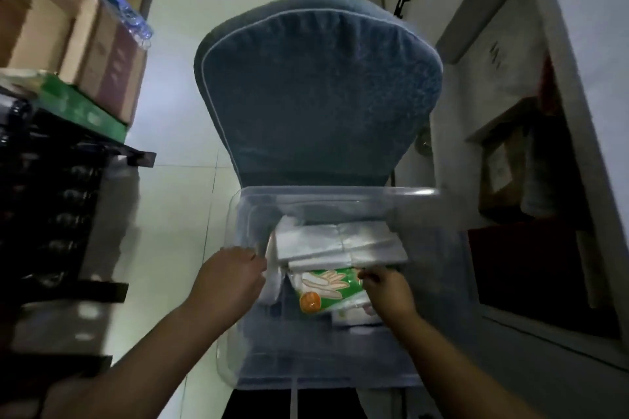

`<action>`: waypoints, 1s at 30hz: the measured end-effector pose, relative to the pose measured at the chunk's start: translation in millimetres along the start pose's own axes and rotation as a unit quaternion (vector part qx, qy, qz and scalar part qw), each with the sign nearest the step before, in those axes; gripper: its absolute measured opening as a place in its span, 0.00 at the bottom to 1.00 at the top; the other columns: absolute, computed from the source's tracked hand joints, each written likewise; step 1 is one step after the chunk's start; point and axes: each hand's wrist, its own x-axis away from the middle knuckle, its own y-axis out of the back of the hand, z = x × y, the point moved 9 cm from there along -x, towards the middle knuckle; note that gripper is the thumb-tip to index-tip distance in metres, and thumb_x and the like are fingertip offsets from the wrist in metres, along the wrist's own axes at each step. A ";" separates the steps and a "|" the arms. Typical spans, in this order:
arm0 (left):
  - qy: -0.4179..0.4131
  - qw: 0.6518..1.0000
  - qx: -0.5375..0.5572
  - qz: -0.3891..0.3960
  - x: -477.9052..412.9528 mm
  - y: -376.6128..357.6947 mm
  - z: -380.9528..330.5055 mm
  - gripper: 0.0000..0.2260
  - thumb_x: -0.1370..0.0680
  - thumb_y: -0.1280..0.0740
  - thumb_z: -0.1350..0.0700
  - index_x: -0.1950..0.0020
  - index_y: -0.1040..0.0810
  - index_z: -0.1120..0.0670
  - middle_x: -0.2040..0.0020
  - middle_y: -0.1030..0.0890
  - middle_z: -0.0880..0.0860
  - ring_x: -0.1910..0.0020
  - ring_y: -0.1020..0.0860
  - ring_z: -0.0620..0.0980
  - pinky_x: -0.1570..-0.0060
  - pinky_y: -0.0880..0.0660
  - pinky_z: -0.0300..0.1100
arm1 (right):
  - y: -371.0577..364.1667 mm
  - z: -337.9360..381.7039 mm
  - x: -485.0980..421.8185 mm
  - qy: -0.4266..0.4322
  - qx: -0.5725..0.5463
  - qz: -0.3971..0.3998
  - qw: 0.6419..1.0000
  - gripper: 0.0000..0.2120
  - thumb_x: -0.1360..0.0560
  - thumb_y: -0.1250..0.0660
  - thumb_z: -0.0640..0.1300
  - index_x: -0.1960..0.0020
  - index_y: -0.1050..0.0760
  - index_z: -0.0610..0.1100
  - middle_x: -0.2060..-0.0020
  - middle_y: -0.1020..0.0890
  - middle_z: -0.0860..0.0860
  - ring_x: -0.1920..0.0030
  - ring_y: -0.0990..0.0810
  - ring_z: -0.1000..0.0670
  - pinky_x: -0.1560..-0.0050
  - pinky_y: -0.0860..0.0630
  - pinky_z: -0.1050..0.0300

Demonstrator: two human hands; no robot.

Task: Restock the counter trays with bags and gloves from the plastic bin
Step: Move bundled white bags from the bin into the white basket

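A clear plastic bin point(235, 360) rests on the seat of a blue padded chair point(320, 92). Inside lie stacks of clear plastic bags point(340, 243) and a green glove pack point(330, 289) with hand pictures and an orange dot. My left hand point(228, 279) grips the bin's left wall near the rim. My right hand point(388, 289) is inside the bin, its fingers pinching the right edge of the glove pack. White packets point(354, 315) show beneath the glove pack.
A dark metal shelf rack point(64, 214) stands at left, carrying cardboard boxes point(102, 58) and a green box point(81, 109). A white cabinet point(531, 180) with open compartments lines the right side. Pale tiled floor point(177, 201) runs between rack and chair.
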 end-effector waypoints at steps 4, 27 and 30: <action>0.003 1.000 0.006 -0.018 -24.1 -20.5 0.4 0.09 0.44 0.21 0.59 0.71 0.20 0.53 0.74 0.21 0.52 0.77 0.24 0.51 0.75 0.29 0.37 | -32.2 -14.0 -63.1 -0.128 -0.228 -0.023 0.965 0.15 0.26 0.38 0.31 0.40 0.26 0.32 0.62 0.21 0.41 0.62 0.23 0.44 0.64 0.26 0.57; 0.036 0.994 0.088 -0.045 -57.5 -35.7 -2.4 0.09 0.30 0.30 0.53 0.52 0.18 0.52 0.55 0.16 0.53 0.59 0.20 0.53 0.60 0.24 0.42 | -65.5 5.7 -62.1 -0.241 -0.593 -0.078 0.765 0.02 0.25 0.35 0.34 0.53 0.27 0.36 0.52 0.21 0.38 0.59 0.21 0.44 0.63 0.20 0.53; 0.075 0.986 0.149 -0.002 -62.6 -42.6 -2.7 0.19 0.26 0.35 0.46 0.36 0.27 0.50 0.39 0.21 0.52 0.43 0.23 0.53 0.47 0.26 0.46 | -62.2 19.5 -31.7 -0.165 -0.608 -0.006 0.777 0.04 0.24 0.37 0.34 0.54 0.25 0.39 0.57 0.17 0.42 0.59 0.18 0.46 0.68 0.19 0.56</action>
